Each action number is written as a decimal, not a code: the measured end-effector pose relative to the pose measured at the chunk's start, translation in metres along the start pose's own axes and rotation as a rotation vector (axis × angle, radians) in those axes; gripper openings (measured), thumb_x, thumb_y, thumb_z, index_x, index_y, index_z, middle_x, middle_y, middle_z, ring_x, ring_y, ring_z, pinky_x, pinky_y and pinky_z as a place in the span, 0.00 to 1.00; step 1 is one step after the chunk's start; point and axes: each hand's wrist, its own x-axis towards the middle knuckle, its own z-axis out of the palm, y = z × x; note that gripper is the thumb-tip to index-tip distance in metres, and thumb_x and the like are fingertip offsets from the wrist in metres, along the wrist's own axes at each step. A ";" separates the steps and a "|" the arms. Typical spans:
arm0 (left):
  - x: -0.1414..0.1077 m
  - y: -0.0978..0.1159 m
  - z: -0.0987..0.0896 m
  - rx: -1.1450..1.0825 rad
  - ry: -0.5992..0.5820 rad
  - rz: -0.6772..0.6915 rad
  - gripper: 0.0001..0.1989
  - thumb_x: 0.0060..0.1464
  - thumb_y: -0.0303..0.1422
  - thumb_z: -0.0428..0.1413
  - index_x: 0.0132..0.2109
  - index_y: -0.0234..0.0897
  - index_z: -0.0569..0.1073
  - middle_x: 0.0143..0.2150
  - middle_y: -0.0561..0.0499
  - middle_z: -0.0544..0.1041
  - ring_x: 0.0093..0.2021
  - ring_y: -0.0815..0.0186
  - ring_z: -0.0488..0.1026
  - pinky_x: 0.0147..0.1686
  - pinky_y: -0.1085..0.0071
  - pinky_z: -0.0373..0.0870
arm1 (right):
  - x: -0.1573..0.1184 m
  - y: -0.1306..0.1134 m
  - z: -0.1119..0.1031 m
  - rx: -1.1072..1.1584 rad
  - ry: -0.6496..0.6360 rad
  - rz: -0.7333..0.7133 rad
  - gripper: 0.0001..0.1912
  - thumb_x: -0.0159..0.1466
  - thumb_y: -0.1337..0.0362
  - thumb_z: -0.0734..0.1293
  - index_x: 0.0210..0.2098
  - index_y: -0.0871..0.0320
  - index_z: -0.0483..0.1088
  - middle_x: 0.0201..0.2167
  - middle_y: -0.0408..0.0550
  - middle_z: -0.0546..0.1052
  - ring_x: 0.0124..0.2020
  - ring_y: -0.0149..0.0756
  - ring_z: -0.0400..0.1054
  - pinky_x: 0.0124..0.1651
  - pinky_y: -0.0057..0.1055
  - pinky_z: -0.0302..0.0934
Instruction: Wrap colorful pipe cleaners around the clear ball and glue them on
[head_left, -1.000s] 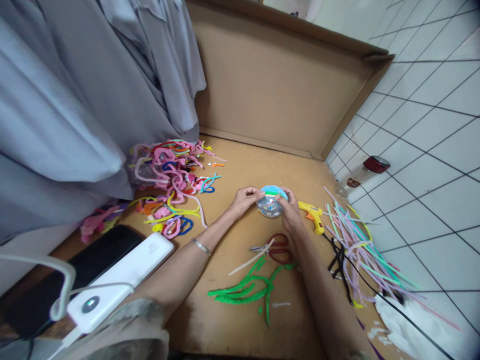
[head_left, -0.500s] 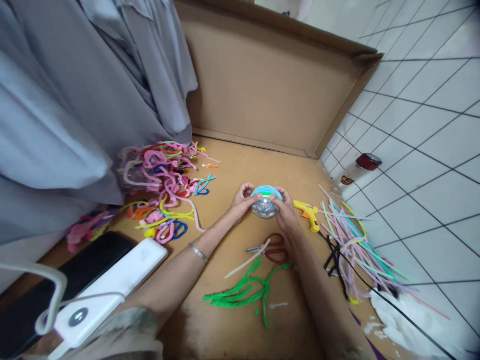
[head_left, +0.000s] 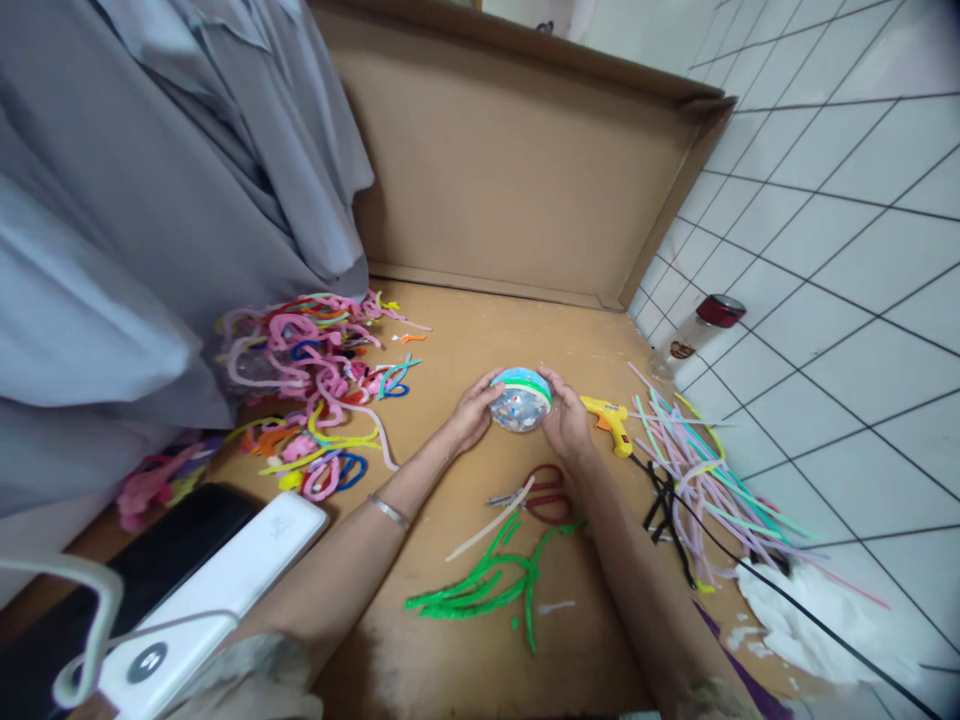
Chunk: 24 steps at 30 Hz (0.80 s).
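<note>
Between my two hands is a round, clear ball-like container [head_left: 520, 408] with a blue top, a green and white band, and small coloured bits showing through its lower part. My left hand [head_left: 475, 410] grips its left side, thumb on the front. My right hand [head_left: 565, 415] is wrapped against its right side, with the fingers partly hidden behind it. Nearer me lie red-handled scissors [head_left: 551, 493], a cream strip [head_left: 491, 520] across their blades, and several green fuzzy pipe cleaners [head_left: 480, 590]. A yellow glue gun [head_left: 611, 424] rests just right of my right hand.
Tangled pink and coloured pipe cleaners [head_left: 315, 350] lie at left, below a grey cloth [head_left: 187, 180]. A white power bank [head_left: 225, 590] is front left. Straight pipe cleaners [head_left: 697, 470], white tissue [head_left: 810, 610] and a red-lidded jar [head_left: 694, 335] are at right. A cardboard wall [head_left: 502, 160] stands behind.
The container has turned in my hands, showing more of its clear lower part and the green band. My right thumb has come off its front. The whole view has shifted slightly.
</note>
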 end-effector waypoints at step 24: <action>0.001 -0.006 -0.006 0.086 0.050 0.174 0.35 0.35 0.39 0.72 0.53 0.34 0.76 0.50 0.43 0.79 0.50 0.56 0.75 0.56 0.61 0.67 | -0.007 0.014 0.001 -0.197 0.000 -0.011 0.30 0.50 0.48 0.73 0.49 0.52 0.67 0.47 0.47 0.74 0.48 0.43 0.69 0.51 0.39 0.66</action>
